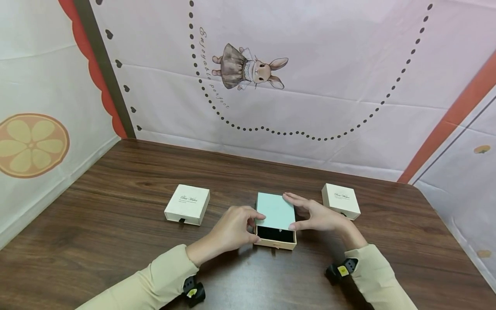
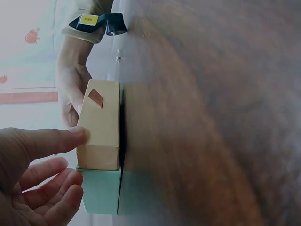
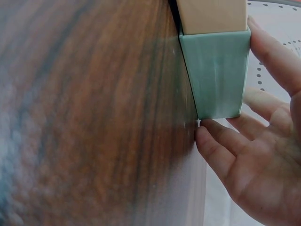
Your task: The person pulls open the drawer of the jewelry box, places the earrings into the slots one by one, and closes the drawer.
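Note:
A mint-green sliding gift box (image 1: 275, 209) lies on the table between the two hands. Its tan drawer (image 1: 276, 244) sticks partway out toward the person, showing a black lining with a tiny shiny spot. The left hand (image 1: 238, 226) has its thumb at the drawer's front left corner and a fingertip on the sleeve's left edge. In the left wrist view, a small brown pull tab (image 2: 96, 98) shows on the drawer front. The right hand (image 1: 319, 215) holds the green sleeve (image 3: 216, 75) at its right side, thumb at the near corner, fingers toward the far end.
A white box (image 1: 187, 204) with printed lettering and a dark tab sits to the left. Another white box (image 1: 341, 200) stands to the right, behind the right hand. The brown wooden table (image 1: 116, 206) meets a printed cloth backdrop (image 1: 325, 86).

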Motion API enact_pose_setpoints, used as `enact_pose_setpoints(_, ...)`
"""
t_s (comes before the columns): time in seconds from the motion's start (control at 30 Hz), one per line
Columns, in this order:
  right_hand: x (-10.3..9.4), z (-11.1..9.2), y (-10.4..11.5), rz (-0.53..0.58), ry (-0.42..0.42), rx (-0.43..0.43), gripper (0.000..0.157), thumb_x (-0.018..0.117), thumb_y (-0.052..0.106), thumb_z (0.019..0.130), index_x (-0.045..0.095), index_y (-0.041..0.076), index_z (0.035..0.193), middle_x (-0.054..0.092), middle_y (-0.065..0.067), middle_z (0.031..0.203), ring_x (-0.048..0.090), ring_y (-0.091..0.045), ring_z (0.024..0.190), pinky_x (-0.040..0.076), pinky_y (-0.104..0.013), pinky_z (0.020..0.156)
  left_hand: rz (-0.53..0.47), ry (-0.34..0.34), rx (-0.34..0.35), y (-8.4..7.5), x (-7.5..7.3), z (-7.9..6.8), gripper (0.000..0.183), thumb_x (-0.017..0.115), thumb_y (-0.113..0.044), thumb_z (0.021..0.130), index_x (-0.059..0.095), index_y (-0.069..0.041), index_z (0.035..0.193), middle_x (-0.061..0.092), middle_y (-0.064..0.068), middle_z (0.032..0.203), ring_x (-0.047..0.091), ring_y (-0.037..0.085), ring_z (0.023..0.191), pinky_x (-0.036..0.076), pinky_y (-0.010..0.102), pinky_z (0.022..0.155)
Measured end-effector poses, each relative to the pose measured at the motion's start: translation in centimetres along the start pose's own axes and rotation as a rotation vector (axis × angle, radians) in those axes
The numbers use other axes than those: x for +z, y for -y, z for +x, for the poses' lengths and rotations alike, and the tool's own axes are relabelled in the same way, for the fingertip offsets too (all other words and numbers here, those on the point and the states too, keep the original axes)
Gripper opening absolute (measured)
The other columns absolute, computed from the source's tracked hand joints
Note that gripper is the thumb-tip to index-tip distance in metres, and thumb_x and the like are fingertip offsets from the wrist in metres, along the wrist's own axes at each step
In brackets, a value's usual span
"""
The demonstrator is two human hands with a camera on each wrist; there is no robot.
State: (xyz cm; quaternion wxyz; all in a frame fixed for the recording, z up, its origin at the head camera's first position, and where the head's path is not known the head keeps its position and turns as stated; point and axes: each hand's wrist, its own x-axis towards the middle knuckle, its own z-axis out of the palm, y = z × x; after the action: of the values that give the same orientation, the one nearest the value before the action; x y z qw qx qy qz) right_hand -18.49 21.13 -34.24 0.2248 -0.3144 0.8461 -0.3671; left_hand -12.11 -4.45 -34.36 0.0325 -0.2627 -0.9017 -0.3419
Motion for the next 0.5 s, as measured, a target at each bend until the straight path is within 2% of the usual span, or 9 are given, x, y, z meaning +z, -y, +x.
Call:
enact_pose_setpoints(0.23, 0.03, 0.14, -0.19, 0.004, 0.004, -0.024, 0.083, 0.067, 0.028, 0.081, 0.018, 0.006, 0.144, 0.008, -0.017, 0.152, 0.018, -0.037, 0.136, 0.029, -0.053, 0.102, 0.000, -0.003, 0.004, 0.10, -0.03, 0.19, 0.040, 0.080, -0.012, 0.063, 0.069, -0.007, 0.101, 0.067, 0.001, 0.089, 0.058, 0.013, 0.073, 0.043, 0.019, 0.061)
enact_pose_setpoints(0.5, -0.01, -0.04, -0.21, -0.048, -0.009, -0.039, 0.083, 0.068, 0.029, 0.080, 0.020, 0.008, 0.144, 0.011, -0.014, 0.152, 0.017, -0.034, 0.136, 0.029, -0.053, 0.102, 0.014, -0.002, 0.001, 0.19, -0.02, 0.48, 0.039, 0.079, -0.011, 0.063, 0.069, -0.007, 0.100, 0.067, 0.001, 0.088, 0.058, 0.012, 0.073, 0.043, 0.018, 0.060)
